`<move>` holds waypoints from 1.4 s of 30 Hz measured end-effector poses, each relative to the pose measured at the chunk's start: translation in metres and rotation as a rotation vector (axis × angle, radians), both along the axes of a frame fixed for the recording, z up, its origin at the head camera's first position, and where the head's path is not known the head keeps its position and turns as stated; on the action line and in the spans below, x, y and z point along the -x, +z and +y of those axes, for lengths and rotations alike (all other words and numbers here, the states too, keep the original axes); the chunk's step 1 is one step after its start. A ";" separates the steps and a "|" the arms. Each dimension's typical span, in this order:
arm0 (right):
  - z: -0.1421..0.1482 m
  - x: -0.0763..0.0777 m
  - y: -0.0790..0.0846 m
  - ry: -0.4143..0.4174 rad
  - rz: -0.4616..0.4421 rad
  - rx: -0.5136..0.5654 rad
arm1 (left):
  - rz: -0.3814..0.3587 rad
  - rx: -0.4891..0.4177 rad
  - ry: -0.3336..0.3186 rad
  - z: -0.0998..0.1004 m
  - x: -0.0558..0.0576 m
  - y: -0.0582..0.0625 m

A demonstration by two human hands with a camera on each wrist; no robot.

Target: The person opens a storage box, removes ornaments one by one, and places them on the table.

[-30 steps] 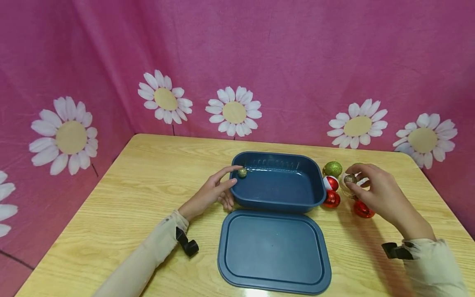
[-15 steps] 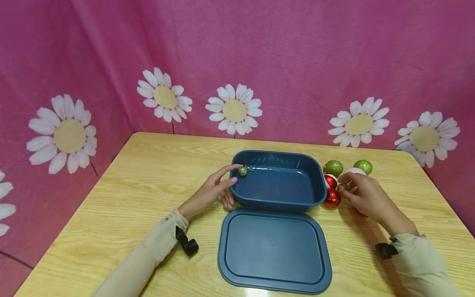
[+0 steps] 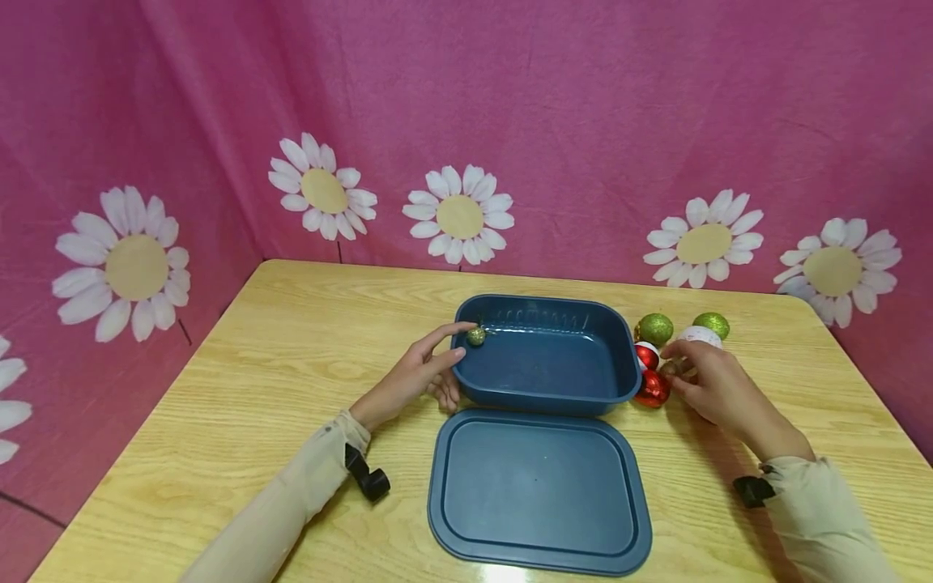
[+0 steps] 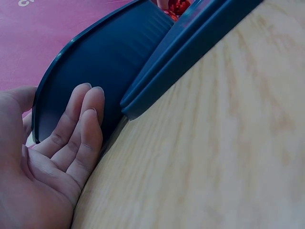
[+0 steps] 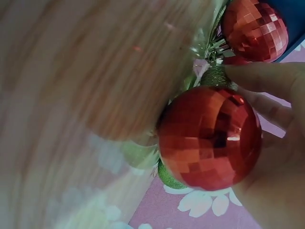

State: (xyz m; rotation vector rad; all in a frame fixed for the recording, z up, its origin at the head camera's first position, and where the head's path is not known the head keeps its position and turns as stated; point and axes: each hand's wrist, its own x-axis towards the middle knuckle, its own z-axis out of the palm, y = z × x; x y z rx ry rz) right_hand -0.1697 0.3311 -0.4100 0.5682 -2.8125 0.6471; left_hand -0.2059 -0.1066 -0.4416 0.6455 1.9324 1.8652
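A dark blue box (image 3: 543, 302) stands open on the wooden table, with its lid (image 3: 538, 490) lying flat in front of it. My left hand (image 3: 462, 344) is at the box's left rim and pinches a small gold glitter ball (image 3: 476, 336) with index finger and thumb. Its other fingers (image 4: 81, 129) lie straight against the box's outer wall (image 4: 109, 57). My right hand (image 3: 674, 366) is low among the baubles right of the box and pinches another small gold ball (image 5: 217, 76). A red faceted bauble (image 5: 209, 138) sits under its palm.
Right of the box lie two green glitter balls (image 3: 655, 329) (image 3: 711, 325), a white ball (image 3: 698, 335) and two red baubles (image 3: 652, 389) (image 3: 645, 355). Pink cloth with daisies hangs behind and left of the table (image 3: 291, 364).
My right hand has come down and leftward with its small ball, from above the baubles to beside the red ones. The left hand and its ball have stayed put.
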 end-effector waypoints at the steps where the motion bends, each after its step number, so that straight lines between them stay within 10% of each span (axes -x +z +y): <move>1: 0.000 0.000 0.000 -0.001 -0.011 -0.002 | 0.003 0.001 -0.001 0.000 0.000 0.000; 12: -0.001 -0.004 0.009 -0.015 0.003 -0.001 | 0.001 0.000 -0.006 0.000 0.002 0.001; 29: -0.075 -0.017 0.028 0.090 0.304 0.015 | -0.002 0.000 0.010 -0.006 0.000 -0.003; 42: -0.142 -0.011 0.029 0.265 0.116 -0.183 | 0.012 -0.012 -0.013 0.000 0.002 -0.003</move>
